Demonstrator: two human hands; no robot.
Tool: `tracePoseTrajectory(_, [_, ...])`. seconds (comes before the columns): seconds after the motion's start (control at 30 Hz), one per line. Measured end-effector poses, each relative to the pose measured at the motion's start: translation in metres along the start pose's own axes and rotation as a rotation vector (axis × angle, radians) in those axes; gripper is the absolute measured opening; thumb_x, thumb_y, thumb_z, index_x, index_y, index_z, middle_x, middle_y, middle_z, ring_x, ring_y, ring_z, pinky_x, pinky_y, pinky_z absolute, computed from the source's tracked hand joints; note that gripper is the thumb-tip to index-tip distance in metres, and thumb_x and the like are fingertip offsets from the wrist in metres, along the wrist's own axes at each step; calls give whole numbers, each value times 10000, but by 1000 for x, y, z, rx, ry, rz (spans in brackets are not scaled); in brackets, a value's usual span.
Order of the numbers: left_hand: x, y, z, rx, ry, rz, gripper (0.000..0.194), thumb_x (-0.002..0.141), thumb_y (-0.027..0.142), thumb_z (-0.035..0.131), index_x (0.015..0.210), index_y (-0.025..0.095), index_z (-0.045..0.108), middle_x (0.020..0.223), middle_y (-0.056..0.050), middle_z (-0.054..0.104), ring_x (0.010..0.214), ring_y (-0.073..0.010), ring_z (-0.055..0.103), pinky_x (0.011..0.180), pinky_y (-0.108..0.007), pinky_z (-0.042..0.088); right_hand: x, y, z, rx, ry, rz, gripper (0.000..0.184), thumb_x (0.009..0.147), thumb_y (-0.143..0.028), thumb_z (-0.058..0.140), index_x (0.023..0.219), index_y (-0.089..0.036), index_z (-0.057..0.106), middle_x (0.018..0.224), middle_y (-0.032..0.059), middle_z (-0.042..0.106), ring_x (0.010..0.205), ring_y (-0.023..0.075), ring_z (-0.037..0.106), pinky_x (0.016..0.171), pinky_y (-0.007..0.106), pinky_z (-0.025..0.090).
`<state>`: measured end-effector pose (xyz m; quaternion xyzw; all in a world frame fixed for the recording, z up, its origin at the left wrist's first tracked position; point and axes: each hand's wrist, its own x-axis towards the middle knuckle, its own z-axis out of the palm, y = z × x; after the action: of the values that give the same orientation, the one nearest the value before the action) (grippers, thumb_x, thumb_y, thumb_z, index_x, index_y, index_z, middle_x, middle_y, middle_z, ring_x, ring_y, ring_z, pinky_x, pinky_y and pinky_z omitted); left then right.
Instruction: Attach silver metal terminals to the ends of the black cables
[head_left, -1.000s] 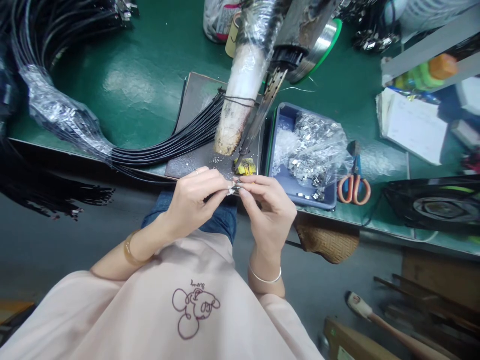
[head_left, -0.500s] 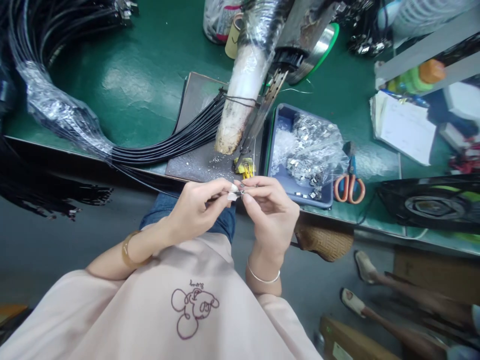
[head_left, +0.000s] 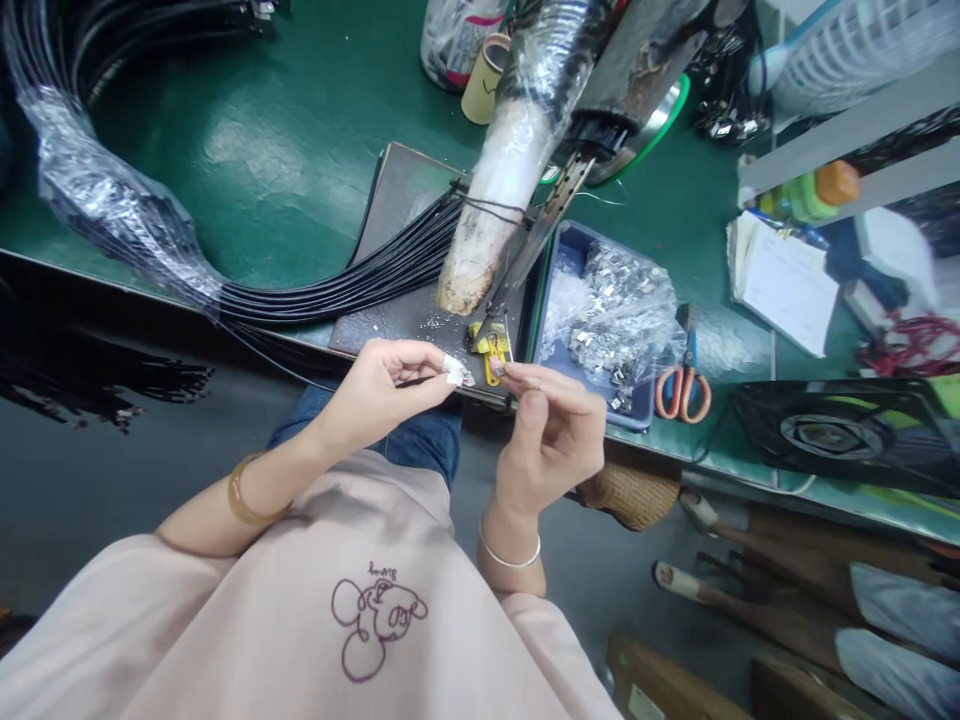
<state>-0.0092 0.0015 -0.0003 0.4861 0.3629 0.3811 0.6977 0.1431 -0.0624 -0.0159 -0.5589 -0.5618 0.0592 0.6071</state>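
Note:
My left hand [head_left: 397,385] is closed in a pinch on the end of a thin black cable, most of which its fingers hide. A small metal connector [head_left: 467,379] sticks out past the white-wrapped fingertips. To the right, apart from the connector, my right hand [head_left: 555,430] has its fingers loosely bent, and I see nothing between them. Just beyond its fingertips lies a yellow fixture [head_left: 489,343] on a dark board [head_left: 405,190]. A slotted metal bar [head_left: 536,230] slants down to that fixture. Beside it hangs a white, plastic-wrapped tube [head_left: 487,200].
A bundle of black cables [head_left: 337,295] crosses the board from the left. Right of the board stand a blue tray [head_left: 637,418] with bagged metal connectors [head_left: 626,310] and orange-handled scissors [head_left: 684,390]. Farther right are a black fan [head_left: 840,430] and a notepad [head_left: 787,285]. Another person's legs [head_left: 780,590] show below.
My right hand has come off the connector and moved slightly right. My left hand keeps its pinch and has shifted a little left. Another person's legs have come into view at lower right.

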Motion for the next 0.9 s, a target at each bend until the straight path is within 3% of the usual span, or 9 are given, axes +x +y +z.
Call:
tracePoseTrajectory(0.1, [2,-1,2,20,37,6,79,714,218,715,677,149,724,601,-1,631,592,-105,533,586,-223,465,-1,1,-2,-139,-64,-211,167,959,-147,670,1053,-282,697,946,17,801,854,193,790,734,351,664])
tracePoseTrajectory(0.17, [3,-2,2,35,50,3,75,701,215,692,668,149,707,565,15,576,555,-91,471,541,-212,401,-2,2,-2,-164,-93,-271,212,916,-112,719,1046,-279,706,951,11,810,837,186,791,749,341,661])
tracePoseTrajectory(0.27, [4,-2,2,53,43,-6,100,713,233,670,673,145,695,552,25,540,537,-82,423,526,-211,353,-1,5,2,-71,-81,-164,206,927,-89,689,1037,-262,705,970,13,809,874,174,793,772,318,667])
tracePoseTrajectory(0.4, [5,-1,2,86,30,11,160,759,281,668,724,135,723,614,-2,597,601,-106,495,591,-229,419,0,9,2,13,-110,-33,161,945,-94,664,1014,-238,688,994,16,798,926,161,792,770,289,669])
tracePoseTrajectory(0.63, [8,2,4,103,40,15,193,769,293,668,662,133,668,617,-3,596,609,-102,497,598,-224,417,4,13,0,-110,-158,-201,215,884,-49,726,986,-233,683,1016,21,814,927,168,796,831,315,669])
tracePoseTrajectory(0.9, [15,6,8,44,110,-29,131,655,249,681,659,123,718,638,-15,640,604,-99,517,560,-204,419,11,12,3,-195,-158,-293,218,881,-35,729,967,-225,665,993,34,823,902,175,806,816,307,669])
